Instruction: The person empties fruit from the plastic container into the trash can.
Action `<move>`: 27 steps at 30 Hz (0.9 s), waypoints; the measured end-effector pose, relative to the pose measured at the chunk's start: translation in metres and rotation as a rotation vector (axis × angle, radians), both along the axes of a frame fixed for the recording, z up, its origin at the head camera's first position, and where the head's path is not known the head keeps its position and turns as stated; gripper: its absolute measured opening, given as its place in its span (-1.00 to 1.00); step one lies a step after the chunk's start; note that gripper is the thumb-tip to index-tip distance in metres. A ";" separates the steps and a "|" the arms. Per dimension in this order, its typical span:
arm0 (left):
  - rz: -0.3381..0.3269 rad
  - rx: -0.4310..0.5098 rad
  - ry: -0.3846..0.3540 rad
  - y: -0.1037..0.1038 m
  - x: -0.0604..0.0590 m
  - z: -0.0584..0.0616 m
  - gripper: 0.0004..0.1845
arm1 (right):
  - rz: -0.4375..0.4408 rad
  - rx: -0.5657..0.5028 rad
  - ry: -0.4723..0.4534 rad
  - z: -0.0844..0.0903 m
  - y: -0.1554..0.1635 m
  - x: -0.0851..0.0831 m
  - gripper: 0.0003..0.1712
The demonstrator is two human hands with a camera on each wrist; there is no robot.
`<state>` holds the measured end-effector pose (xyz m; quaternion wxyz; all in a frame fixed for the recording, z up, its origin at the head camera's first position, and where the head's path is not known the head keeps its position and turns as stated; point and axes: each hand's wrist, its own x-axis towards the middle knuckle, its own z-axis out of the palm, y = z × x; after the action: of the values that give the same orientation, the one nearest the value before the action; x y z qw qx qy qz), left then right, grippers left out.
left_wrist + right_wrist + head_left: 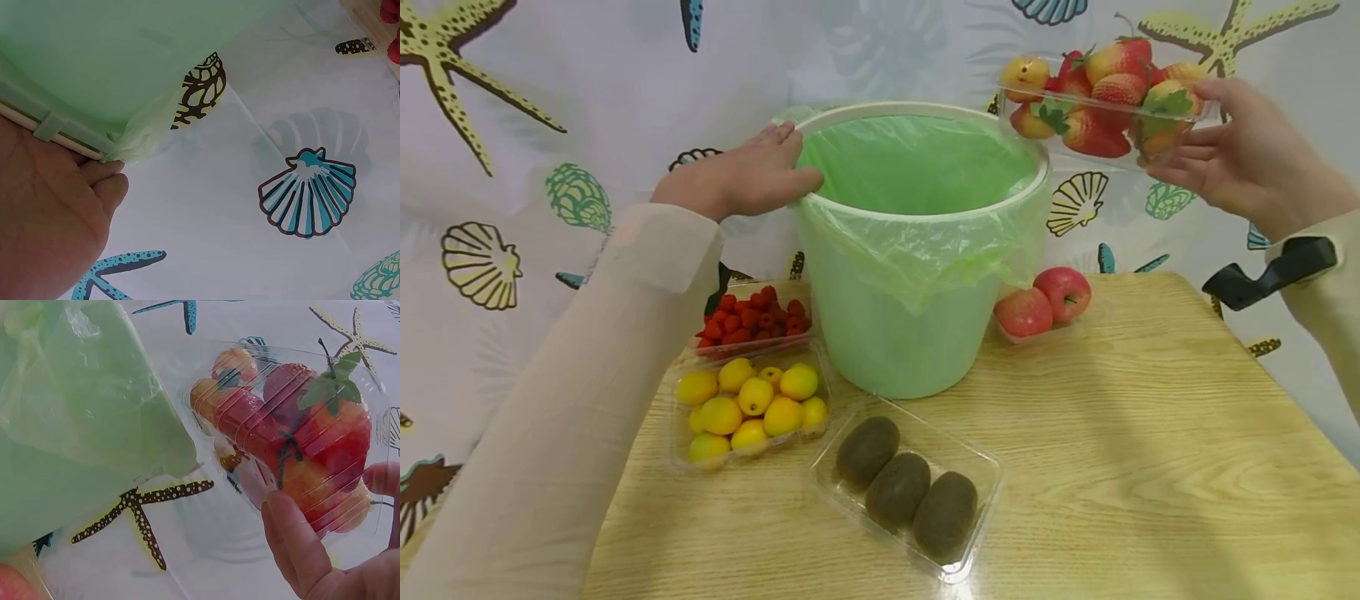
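Note:
A green bin (895,333) lined with a green plastic bag (917,167) stands on the wooden table (1150,433). My left hand (741,175) rests on its left rim, fingers laid over the edge; in the left wrist view the left hand (56,206) touches the rim and bag (125,62). My right hand (1247,158) holds a clear tray of strawberries (1101,100) in the air beside the bin's upper right rim. In the right wrist view the thumb (300,544) and fingers clasp the strawberry tray (287,437) next to the bag (75,412).
Clear trays sit around the bin: raspberries (752,321) and yellow fruits (748,408) at the left, three kiwis (906,487) in front, two apples (1045,304) at the right. A sea-pattern cloth (550,100) hangs behind. Bare wood shows at the front right.

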<state>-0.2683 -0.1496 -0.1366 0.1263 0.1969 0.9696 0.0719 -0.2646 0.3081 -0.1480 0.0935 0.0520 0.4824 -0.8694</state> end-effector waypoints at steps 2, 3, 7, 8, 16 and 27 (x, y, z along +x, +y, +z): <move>0.001 0.003 0.002 0.000 0.000 0.000 -0.19 | 0.011 0.013 0.002 0.002 -0.008 -0.003 -0.55; 0.004 0.004 0.002 0.000 0.000 0.000 -0.19 | 0.015 0.015 0.002 0.003 -0.012 -0.004 -0.55; 0.008 0.007 0.004 0.000 0.001 0.000 -0.18 | 0.047 -0.021 -0.027 0.005 -0.029 -0.007 -0.48; 0.006 0.007 0.006 0.000 0.001 0.001 -0.17 | 0.053 -0.023 -0.032 0.006 -0.033 -0.007 -0.46; 0.004 0.005 0.017 0.000 0.001 0.000 -0.17 | 0.096 -0.005 -0.058 0.004 -0.062 -0.015 -0.25; 0.004 -0.002 0.019 0.002 0.003 0.001 -0.17 | 0.132 0.090 -0.010 0.010 -0.088 -0.018 -0.32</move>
<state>-0.2656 -0.1478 -0.1354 0.1170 0.1953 0.9713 0.0691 -0.2821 0.2196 -0.1380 0.1504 0.0287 0.5228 -0.8386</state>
